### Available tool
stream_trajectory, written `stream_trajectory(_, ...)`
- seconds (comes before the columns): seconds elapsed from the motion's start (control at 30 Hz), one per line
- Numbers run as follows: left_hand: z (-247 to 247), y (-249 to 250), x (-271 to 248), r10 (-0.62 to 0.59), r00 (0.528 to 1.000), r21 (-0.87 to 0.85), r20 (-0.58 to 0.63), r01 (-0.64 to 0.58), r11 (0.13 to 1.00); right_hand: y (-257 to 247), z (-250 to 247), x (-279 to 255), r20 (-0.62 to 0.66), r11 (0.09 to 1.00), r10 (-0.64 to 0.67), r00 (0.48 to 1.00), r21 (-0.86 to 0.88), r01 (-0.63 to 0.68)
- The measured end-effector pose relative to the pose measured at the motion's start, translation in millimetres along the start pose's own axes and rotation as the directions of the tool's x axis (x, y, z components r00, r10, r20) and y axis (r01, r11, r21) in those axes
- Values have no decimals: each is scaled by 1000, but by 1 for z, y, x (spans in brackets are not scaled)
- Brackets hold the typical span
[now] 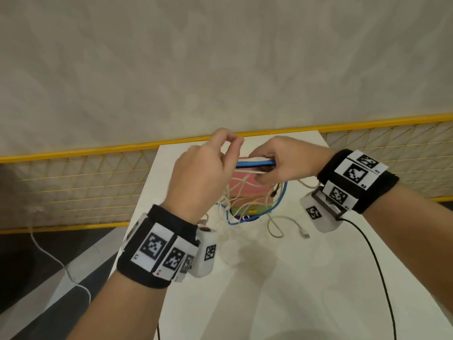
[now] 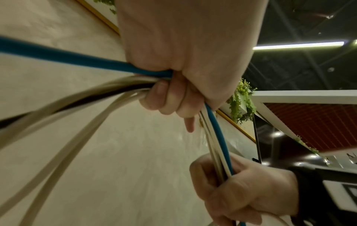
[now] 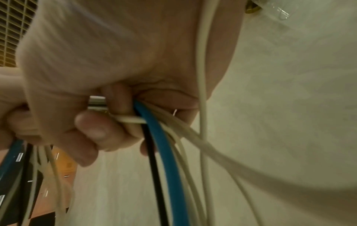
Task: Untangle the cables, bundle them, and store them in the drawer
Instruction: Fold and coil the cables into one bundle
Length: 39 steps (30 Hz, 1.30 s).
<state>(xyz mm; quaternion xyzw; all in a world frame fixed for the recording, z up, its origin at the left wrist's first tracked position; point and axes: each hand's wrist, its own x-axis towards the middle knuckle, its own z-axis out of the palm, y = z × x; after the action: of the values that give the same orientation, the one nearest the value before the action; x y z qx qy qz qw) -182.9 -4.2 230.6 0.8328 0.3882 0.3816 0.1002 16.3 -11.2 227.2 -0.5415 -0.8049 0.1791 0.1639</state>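
Note:
I hold a bundle of cables (image 1: 255, 163) in the air between both hands, above a small pink, green and yellow drawer box (image 1: 245, 190). It holds a blue cable (image 2: 58, 55), several white ones and a black one (image 3: 154, 168). My left hand (image 1: 230, 146) grips the bundle's left end, with fingers curled round it (image 2: 170, 94). My right hand (image 1: 266, 171) grips the other end (image 3: 108, 122). Loose loops hang from the bundle down over the box to the table. A thin white strand (image 3: 129, 120) crosses the blue cable at my right fingers.
The white table (image 1: 269, 278) is small, with a white plug end (image 1: 304, 233) lying on it. A yellow-framed mesh fence (image 1: 73, 173) runs behind it. A black lead (image 1: 375, 256) trails from my right wrist camera. A white cord (image 1: 49, 253) lies on the floor at left.

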Motion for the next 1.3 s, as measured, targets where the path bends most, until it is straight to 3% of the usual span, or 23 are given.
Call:
stream_trajectory(0.2,-10,-10,0,-95,994,-208,-51,83,975,26,-4,2,-2,984,48,999,-173,-48)
stream_trajectory(0.33,0,-18,-5,-156,987,-253,-49,139,958,47,3,4,19,969,23,1000,-247,-17)
stream_trajectory(0.43,6,-23,-7,-196,980,-297,-41,175,939,63,8,4,-7,961,66,998,-268,-66)
stream_trajectory(0.53,9,-28,-8,-209,977,-321,-36,187,928,74,10,2,-29,971,116,993,-208,-120)
stream_trajectory(0.67,11,-33,-7,-236,971,-331,-47,208,920,71,1,-6,73,978,133,988,154,-143)
stream_trajectory(0.73,13,-36,-2,-254,966,-340,-39,226,913,56,-2,-9,93,991,117,989,53,-122)
stream_trajectory(0.8,18,-32,3,-222,974,-337,-45,194,921,28,7,-6,-25,979,68,997,-190,-72)
stream_trajectory(0.83,21,-27,5,-190,980,-325,-54,163,932,13,17,-2,-114,985,-1,993,-172,-19)
stream_trajectory(0.9,22,-17,11,-137,988,-308,-68,110,945,-8,44,6,-274,990,-69,959,99,99)
stream_trajectory(0.93,19,-15,14,-139,987,-335,-86,102,937,-7,57,8,-324,974,-23,946,205,94)
stream_trajectory(1.0,5,-25,21,-205,967,-462,-148,116,879,10,75,2,-297,976,117,948,213,-54)
stream_trajectory(1.1,-11,-55,23,-328,934,-490,-140,223,843,41,78,-16,-145,972,221,964,114,-206)
stream_trajectory(1.2,2,-83,10,-392,918,-347,-57,350,870,43,58,-20,-106,969,187,977,184,-166)
stream_trajectory(1.3,19,-102,0,-489,871,-230,44,485,844,36,39,-15,-94,977,135,986,176,-117)
